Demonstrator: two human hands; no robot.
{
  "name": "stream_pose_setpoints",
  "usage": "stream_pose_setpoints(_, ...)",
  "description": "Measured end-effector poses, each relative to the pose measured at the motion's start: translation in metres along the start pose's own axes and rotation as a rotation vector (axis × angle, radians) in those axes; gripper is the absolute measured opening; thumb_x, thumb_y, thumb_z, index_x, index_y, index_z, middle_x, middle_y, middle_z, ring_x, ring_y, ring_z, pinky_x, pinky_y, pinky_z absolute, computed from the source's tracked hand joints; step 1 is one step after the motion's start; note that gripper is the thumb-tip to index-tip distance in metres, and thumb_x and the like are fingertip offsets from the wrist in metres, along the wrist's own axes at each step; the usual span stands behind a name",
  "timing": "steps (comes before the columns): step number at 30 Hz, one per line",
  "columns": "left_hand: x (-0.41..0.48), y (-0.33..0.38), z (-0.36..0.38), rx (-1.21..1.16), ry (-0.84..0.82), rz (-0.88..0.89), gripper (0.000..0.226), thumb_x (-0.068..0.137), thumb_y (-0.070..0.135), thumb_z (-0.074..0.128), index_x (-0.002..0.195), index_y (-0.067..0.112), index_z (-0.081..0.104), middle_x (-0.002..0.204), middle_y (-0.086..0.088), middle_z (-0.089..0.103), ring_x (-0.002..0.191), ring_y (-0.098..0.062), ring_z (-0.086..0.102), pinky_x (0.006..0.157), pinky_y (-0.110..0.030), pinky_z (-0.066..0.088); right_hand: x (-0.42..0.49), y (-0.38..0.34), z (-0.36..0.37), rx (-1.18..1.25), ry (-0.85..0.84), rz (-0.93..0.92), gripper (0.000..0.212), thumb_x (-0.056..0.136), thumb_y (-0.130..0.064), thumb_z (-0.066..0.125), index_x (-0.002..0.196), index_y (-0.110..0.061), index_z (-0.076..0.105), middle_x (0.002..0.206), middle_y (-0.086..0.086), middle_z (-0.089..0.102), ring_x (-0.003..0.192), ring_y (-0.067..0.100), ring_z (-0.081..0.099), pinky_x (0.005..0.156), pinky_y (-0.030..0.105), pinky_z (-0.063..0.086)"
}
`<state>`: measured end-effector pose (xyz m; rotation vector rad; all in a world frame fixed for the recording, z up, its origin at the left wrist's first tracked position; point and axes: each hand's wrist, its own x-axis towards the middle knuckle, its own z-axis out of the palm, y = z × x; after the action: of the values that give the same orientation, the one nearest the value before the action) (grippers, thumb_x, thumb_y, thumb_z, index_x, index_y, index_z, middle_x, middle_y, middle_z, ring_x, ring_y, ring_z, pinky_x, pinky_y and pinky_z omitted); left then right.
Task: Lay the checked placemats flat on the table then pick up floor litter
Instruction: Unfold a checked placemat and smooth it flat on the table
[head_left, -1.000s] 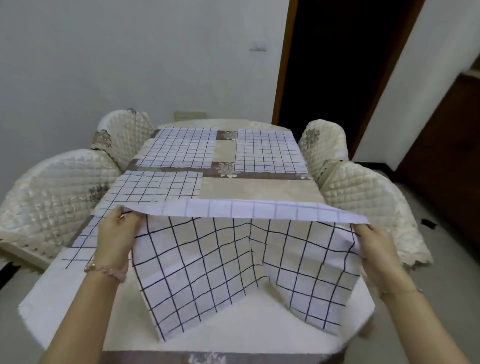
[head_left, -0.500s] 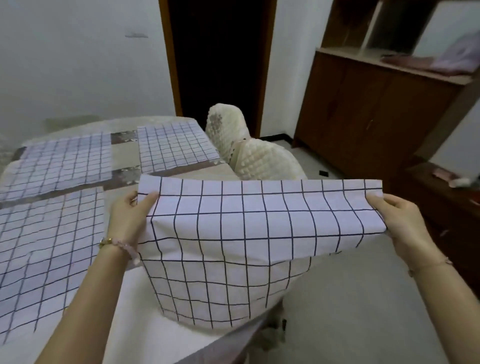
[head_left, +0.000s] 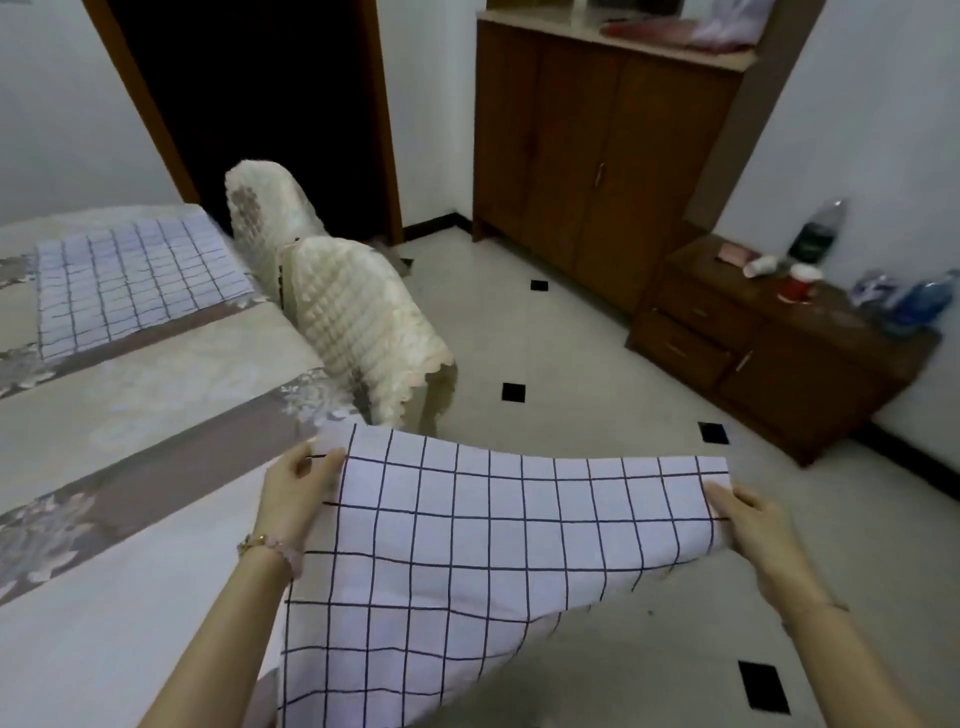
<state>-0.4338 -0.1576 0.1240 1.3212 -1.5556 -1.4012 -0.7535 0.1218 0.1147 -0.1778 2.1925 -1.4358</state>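
I hold a white checked placemat (head_left: 467, 561) with black grid lines stretched between both hands, off the right edge of the table (head_left: 156, 405) and partly above the floor. My left hand (head_left: 298, 499) grips its left top corner; my right hand (head_left: 753, 530) grips its right top corner. The mat's lower part hangs down toward me. Another checked placemat (head_left: 135, 280) lies flat on the far part of the table.
Two chairs with cream quilted covers (head_left: 353, 322) stand along the table's right side. A tall wooden cabinet (head_left: 597, 156) and a low wooden sideboard (head_left: 779, 353) with bottles and cups line the right wall. The tiled floor (head_left: 571, 353) has small black squares.
My view has swung right, away from the table toward the floor and cabinets. The placemat has travelled right with both hands and now hangs past the table's edge.
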Motion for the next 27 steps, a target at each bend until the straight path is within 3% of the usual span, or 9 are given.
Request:
stream_pose_setpoints(4, -0.001, 0.004, 0.067, 0.021, -0.003, -0.004, 0.028, 0.088, 0.015, 0.060, 0.061, 0.016, 0.052, 0.053, 0.007, 0.050, 0.057, -0.014, 0.042, 0.048, -0.013, 0.036, 0.043, 0.015, -0.037, -0.005, -0.001, 0.050, 0.013, 0.103, -0.012, 0.058, 0.107, -0.007, 0.070, 0.105, 0.021, 0.072, 0.091, 0.031, 0.066, 0.077, 0.035, 0.053)
stream_pose_setpoints(8, 0.016, 0.023, 0.108, -0.009, 0.003, 0.014, 0.022, 0.088, 0.016, 0.060, 0.066, 0.015, 0.057, 0.062, -0.002, 0.052, 0.060, -0.014, 0.044, 0.055, -0.025, 0.034, 0.084, -0.006, -0.062, -0.011, 0.015, 0.042, 0.013, 0.105, -0.011, 0.055, 0.100, -0.009, 0.068, 0.089, 0.006, 0.070, 0.079, 0.019, 0.062, 0.067, 0.030, 0.048)
stream_pose_setpoints(13, 0.063, 0.061, 0.157, -0.031, 0.001, 0.049, 0.030, 0.087, 0.015, 0.061, 0.059, 0.018, 0.050, 0.048, 0.013, 0.045, 0.050, -0.003, 0.038, 0.054, -0.027, 0.028, 0.146, -0.048, -0.070, -0.005, 0.033, -0.022, 0.026, 0.105, -0.016, 0.055, 0.084, -0.021, 0.069, 0.089, 0.002, 0.070, 0.080, 0.017, 0.064, 0.069, 0.029, 0.049)
stream_pose_setpoints(16, 0.098, 0.071, 0.190, -0.050, -0.028, 0.064, 0.020, 0.087, 0.018, 0.061, 0.067, 0.016, 0.059, 0.061, 0.008, 0.056, 0.059, -0.009, 0.047, 0.058, -0.027, 0.035, 0.187, -0.069, -0.060, -0.006, 0.043, -0.034, 0.026, 0.105, -0.018, 0.055, 0.085, -0.027, 0.069, 0.092, 0.000, 0.072, 0.085, 0.018, 0.066, 0.071, 0.029, 0.052)
stream_pose_setpoints(21, 0.176, 0.084, 0.244, -0.080, -0.046, 0.061, 0.014, 0.086, 0.018, 0.062, 0.084, 0.004, 0.064, 0.078, -0.012, 0.060, 0.075, -0.020, 0.051, 0.068, -0.031, 0.038, 0.266, -0.110, -0.028, -0.038, -0.012, -0.053, 0.019, 0.106, -0.018, 0.054, 0.094, -0.020, 0.069, 0.091, 0.001, 0.072, 0.084, 0.017, 0.067, 0.066, 0.030, 0.050)
stream_pose_setpoints(24, 0.226, 0.109, 0.262, -0.109, 0.000, 0.087, 0.019, 0.086, 0.018, 0.062, 0.083, 0.000, 0.062, 0.067, 0.000, 0.062, 0.069, -0.011, 0.053, 0.062, -0.025, 0.039, 0.319, -0.161, 0.001, -0.071, -0.056, -0.099, 0.022, 0.106, -0.018, 0.054, 0.089, -0.022, 0.067, 0.089, 0.001, 0.069, 0.081, 0.017, 0.064, 0.075, 0.034, 0.053)
stream_pose_setpoints(27, 0.273, 0.144, 0.261, -0.111, 0.062, 0.137, 0.015, 0.087, 0.018, 0.062, 0.082, 0.004, 0.065, 0.062, 0.008, 0.065, 0.056, 0.001, 0.054, 0.055, -0.012, 0.043, 0.366, -0.221, 0.042, -0.069, -0.125, -0.177, 0.024, 0.105, -0.022, 0.056, 0.086, -0.026, 0.071, 0.097, 0.008, 0.074, 0.092, 0.027, 0.068, 0.083, 0.038, 0.054)
